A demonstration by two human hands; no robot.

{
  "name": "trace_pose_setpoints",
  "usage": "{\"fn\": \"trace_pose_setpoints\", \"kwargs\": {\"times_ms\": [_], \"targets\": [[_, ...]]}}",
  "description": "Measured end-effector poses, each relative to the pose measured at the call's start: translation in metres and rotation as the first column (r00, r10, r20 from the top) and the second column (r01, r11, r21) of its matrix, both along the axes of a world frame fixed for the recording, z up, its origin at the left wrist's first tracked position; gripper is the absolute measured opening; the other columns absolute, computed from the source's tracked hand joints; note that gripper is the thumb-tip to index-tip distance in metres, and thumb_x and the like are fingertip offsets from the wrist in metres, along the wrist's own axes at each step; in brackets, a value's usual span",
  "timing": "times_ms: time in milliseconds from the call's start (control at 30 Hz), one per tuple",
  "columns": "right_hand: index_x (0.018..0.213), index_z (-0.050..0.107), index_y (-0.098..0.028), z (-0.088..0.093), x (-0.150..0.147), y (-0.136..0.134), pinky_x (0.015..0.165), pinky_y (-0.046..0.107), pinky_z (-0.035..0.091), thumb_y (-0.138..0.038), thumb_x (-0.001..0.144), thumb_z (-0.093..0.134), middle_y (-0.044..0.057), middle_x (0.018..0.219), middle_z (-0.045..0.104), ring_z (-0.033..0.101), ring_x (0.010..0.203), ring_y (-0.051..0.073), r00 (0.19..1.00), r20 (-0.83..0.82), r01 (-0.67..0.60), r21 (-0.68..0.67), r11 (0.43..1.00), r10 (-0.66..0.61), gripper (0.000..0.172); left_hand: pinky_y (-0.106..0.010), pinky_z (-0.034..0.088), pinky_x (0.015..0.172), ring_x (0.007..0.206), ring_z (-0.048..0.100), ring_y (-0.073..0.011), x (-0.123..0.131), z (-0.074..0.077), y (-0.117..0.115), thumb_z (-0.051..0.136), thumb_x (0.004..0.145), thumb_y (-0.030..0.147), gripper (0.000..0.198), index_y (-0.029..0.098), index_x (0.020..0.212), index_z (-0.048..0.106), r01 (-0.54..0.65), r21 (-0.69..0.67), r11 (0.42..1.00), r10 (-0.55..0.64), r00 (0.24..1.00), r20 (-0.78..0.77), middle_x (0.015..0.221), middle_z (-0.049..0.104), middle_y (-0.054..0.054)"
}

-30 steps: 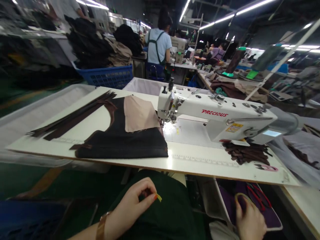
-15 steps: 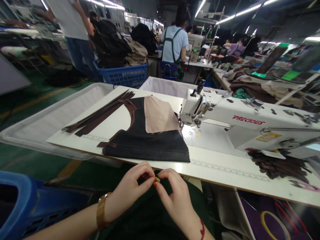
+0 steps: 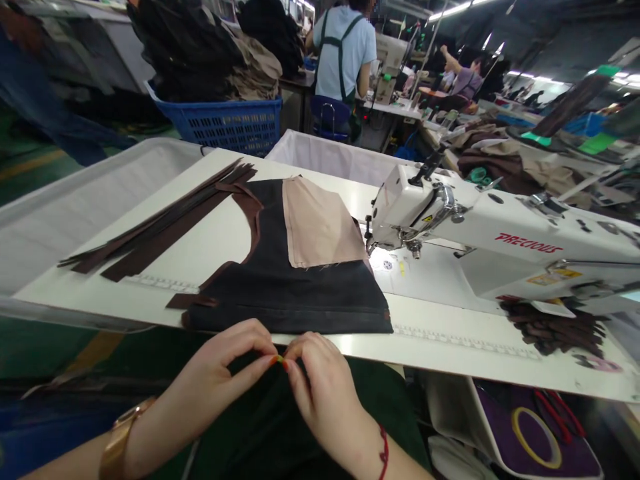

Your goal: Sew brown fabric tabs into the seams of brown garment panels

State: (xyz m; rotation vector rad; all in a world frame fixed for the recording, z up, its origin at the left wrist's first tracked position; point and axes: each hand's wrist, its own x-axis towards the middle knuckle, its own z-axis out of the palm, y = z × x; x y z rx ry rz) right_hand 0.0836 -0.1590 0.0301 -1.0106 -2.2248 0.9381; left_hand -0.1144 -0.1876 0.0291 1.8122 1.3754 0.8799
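Observation:
My left hand and my right hand meet just in front of the table's front edge, thumbs and forefingers pinched together. Between the fingertips is a tiny yellow piece, too small to make out its kind; both hands pinch it. Just beyond lies a dark garment piece with brown edging, spread on the white sewing table. A beige fabric panel rests on top of it. The right side of these pieces reaches the needle area of a white sewing machine.
Dark fabric strips lie at the table's left. Brown pieces and pink-handled snips are at the right. Below hangs a drawer with a yellow tape roll and red-handled scissors. A blue basket and a seated person are beyond.
The view has shifted closer and lower. Both hands have moved left together, and their fingertips now meet around the yellow piece, which shows less than before. The fabric seems to lie as before.

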Motion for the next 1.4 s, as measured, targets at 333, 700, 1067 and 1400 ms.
{"fn": "trace_pose_setpoints", "kwargs": {"times_ms": [333, 700, 1067, 1400], "targets": [[0.085, 0.051, -0.022, 0.002, -0.042, 0.028, 0.075, 0.036, 0.042, -0.02, 0.094, 0.046, 0.004, 0.088, 0.055, 0.051, 0.083, 0.021, 0.99, 0.142, -0.013, 0.075, 0.997, 0.002, 0.01, -0.024, 0.045, 0.071, 0.078, 0.058, -0.0137, -0.034, 0.006, 0.016, 0.054, 0.092, 0.03, 0.017, 0.022, 0.082, 0.065, -0.091, 0.043, 0.995, 0.096, 0.985, -0.142, 0.082, 0.061, 0.001], [0.077, 0.055, -0.019, 0.001, -0.086, 0.071, 0.075, 0.031, 0.04, -0.018, 0.09, 0.052, 0.004, 0.088, 0.054, 0.05, 0.085, 0.019, 0.957, 0.286, -0.024, 0.209, 0.978, -0.038, 0.013, -0.03, 0.04, 0.077, 0.085, 0.054, -0.016, -0.059, 0.01, 0.053, 0.056, 0.087, 0.018, 0.012, 0.018, 0.076, 0.058, -0.167, 0.119, 0.979, 0.2, 0.901, -0.384, 0.085, 0.056, -0.001], [0.073, 0.055, -0.018, -0.008, -0.096, 0.078, 0.073, 0.031, 0.041, -0.018, 0.085, 0.054, 0.005, 0.084, 0.054, 0.052, 0.083, 0.019, 0.907, 0.408, -0.009, 0.274, 0.962, -0.108, 0.012, -0.031, 0.036, 0.072, 0.082, 0.053, -0.0165, -0.055, 0.0, 0.061, 0.057, 0.084, 0.015, 0.009, 0.018, 0.076, 0.058, -0.189, 0.105, 0.976, 0.216, 0.869, -0.446, 0.084, 0.056, 0.0], [0.08, 0.055, -0.019, -0.003, -0.101, 0.077, 0.071, 0.033, 0.043, -0.021, 0.081, 0.06, 0.005, 0.087, 0.055, 0.054, 0.083, 0.022, 0.881, 0.448, 0.022, 0.283, 0.959, -0.152, 0.006, -0.033, 0.038, 0.074, 0.085, 0.051, -0.0196, -0.06, -0.009, 0.063, 0.061, 0.078, 0.02, 0.01, 0.019, 0.076, 0.051, -0.231, 0.105, 0.967, 0.253, 0.846, -0.469, 0.086, 0.052, -0.001]]}}
